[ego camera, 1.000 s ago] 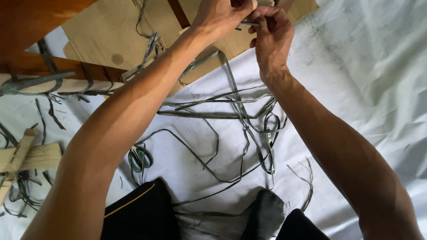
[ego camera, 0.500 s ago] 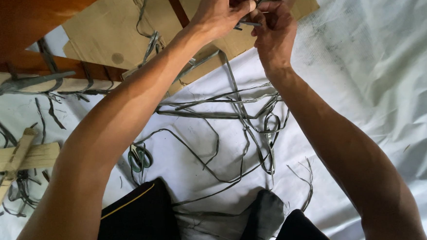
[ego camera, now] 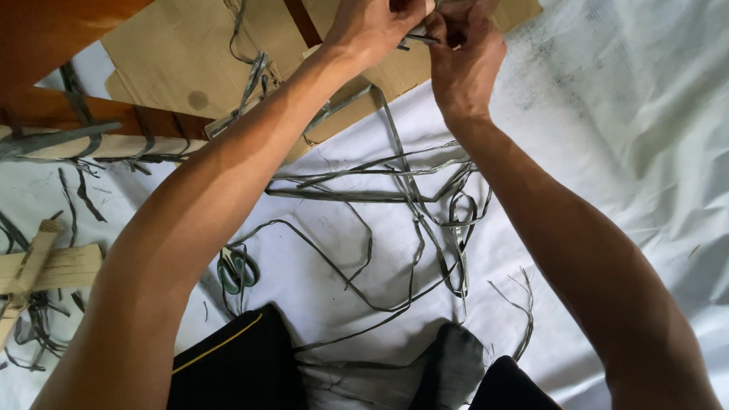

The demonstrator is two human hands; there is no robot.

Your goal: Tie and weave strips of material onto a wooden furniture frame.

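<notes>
Grey-green flat strip material is what we've got pinched at the top of the view: left hand and right hand are fist-tight and touching each other, both closed on the upper end of the long grey-green flat strips. Fingertips are bunched together, so we can't tell the exact knot or fold btwn them.

Just under the hands sits the flattened brown cardboard sheet; the strips run off it and loop loosely toward us over the wrinkled white woven sheet.

Left of the left forearm, near our knee: green-handled scissors. Further left, pale wooden slats w/ short strip offcuts around them.

Progress, as we judge it: some cutting looks done (offcuts), but most strips lie loose and unworked, so we're prob. early on, w/ only the bit in hand being worked.
</notes>
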